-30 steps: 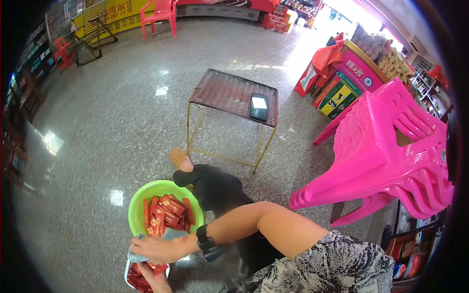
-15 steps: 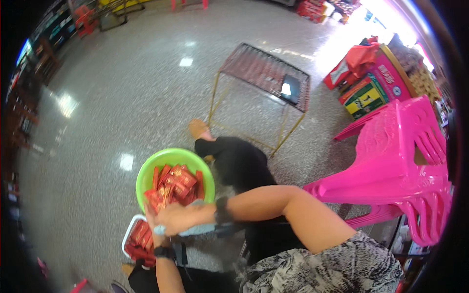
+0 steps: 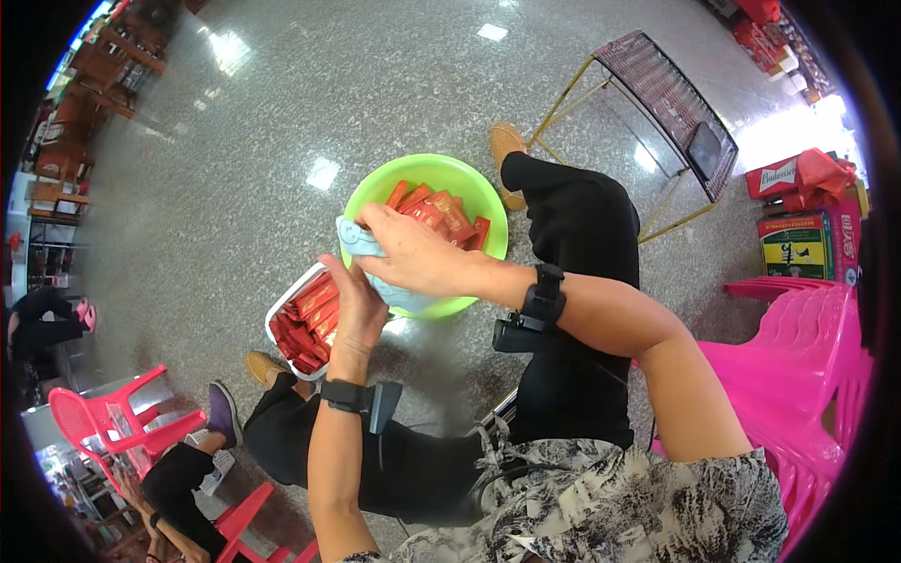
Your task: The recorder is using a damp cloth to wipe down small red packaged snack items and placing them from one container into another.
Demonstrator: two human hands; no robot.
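Observation:
A light blue cloth (image 3: 410,297) hangs over the near rim of the green basin (image 3: 494,192). My right hand (image 3: 413,249) grips it, fingers bent over its upper end. Beside the cloth, my left hand (image 3: 360,310) has its visible fingers stretched upward; the rest are hidden and no object shows in them. Red packets (image 3: 443,212) lie heaped inside the basin. Just left of my left hand, a white container (image 3: 273,317) is filled with red sachets (image 3: 305,324). Both my wrists wear black bands with small devices.
A wire-topped stool (image 3: 657,89) with a dark phone (image 3: 703,148) stands far right. Stacked pink stools (image 3: 798,347) and boxes (image 3: 796,246) are at my right. A seated person's legs (image 3: 178,488) and a red chair (image 3: 113,413) appear lower left.
The view has swung, so the basin and container sit higher and further right. Both hands remain by the basin's near rim, and the right fingers now show clearly on the cloth.

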